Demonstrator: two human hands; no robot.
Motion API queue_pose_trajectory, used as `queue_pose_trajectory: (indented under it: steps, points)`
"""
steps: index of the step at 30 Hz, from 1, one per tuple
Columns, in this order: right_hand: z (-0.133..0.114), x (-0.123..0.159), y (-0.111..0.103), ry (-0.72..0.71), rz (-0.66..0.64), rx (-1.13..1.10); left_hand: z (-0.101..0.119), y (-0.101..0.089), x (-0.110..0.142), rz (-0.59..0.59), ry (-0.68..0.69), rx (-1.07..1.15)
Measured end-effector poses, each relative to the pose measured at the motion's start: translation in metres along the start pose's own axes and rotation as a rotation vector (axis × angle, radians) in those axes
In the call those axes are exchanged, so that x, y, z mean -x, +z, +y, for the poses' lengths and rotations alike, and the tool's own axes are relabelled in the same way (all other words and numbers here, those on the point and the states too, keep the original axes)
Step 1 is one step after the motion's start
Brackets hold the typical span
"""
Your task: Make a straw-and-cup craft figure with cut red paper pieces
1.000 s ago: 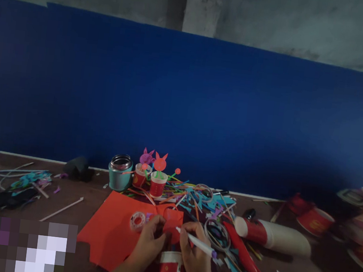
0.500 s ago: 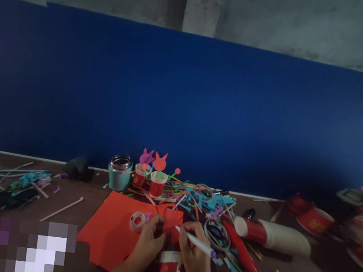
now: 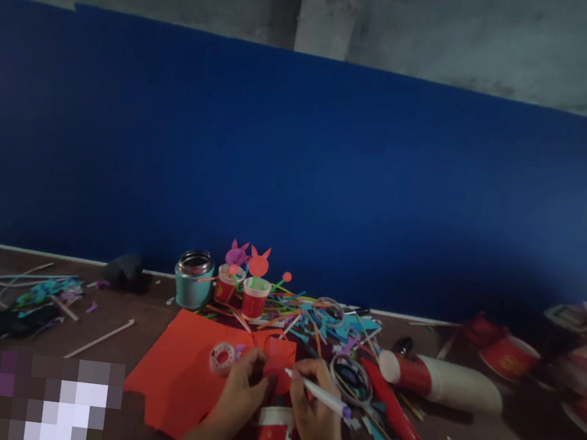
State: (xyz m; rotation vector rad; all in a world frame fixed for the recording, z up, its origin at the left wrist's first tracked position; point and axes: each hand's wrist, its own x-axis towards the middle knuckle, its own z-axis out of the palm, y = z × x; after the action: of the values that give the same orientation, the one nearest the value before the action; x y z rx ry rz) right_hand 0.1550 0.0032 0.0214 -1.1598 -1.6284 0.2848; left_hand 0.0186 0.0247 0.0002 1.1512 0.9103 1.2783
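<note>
Between my hands is a red paper cutout, pinched at its left edge by my left hand. My right hand grips a white marker with a purple end, its tip pointing left at the cutout. Just below, a red paper cup with a white rim lies near my wrists. Under and left of my left hand spreads a large red paper sheet, with a tape roll on it. Whether the tip touches the paper I cannot tell.
Behind stand a teal thermos and a red cup with a paper animal figure. Coloured straws and blue scraps pile up to the right, near a stack of paper cups. A blue panel closes off the back.
The marker and my right hand have shifted very slightly to the right. My left hand and the things on the table look the same.
</note>
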Motion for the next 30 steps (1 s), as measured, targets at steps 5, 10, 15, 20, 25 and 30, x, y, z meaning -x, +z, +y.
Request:
queue_pose_trajectory:
  steps: [5,10,15,20,25,30]
  points:
    - [-0.0007,-0.0003,0.0006,0.01,0.007,-0.002,0.0044,0.0003,0.0014,0.011,-0.005,-0.022]
    - [0.002,0.0007,0.0012,0.019,-0.01,-0.014,0.0052,0.0003,0.0012,-0.007,0.007,-0.025]
    - [0.0032,0.0011,0.0016,0.01,-0.013,-0.02,0.0006,-0.0007,0.0001,0.001,0.011,-0.005]
    - [0.0014,0.0006,0.0006,0.026,-0.01,-0.023,0.0027,0.0004,0.0006,0.006,0.004,-0.013]
    - [0.0017,0.0005,0.0009,0.016,-0.009,-0.02,0.0031,0.0012,0.0012,0.008,-0.001,-0.015]
    - [0.001,0.0002,0.0008,0.027,0.003,-0.016,0.0001,-0.0006,0.0002,-0.005,0.014,-0.021]
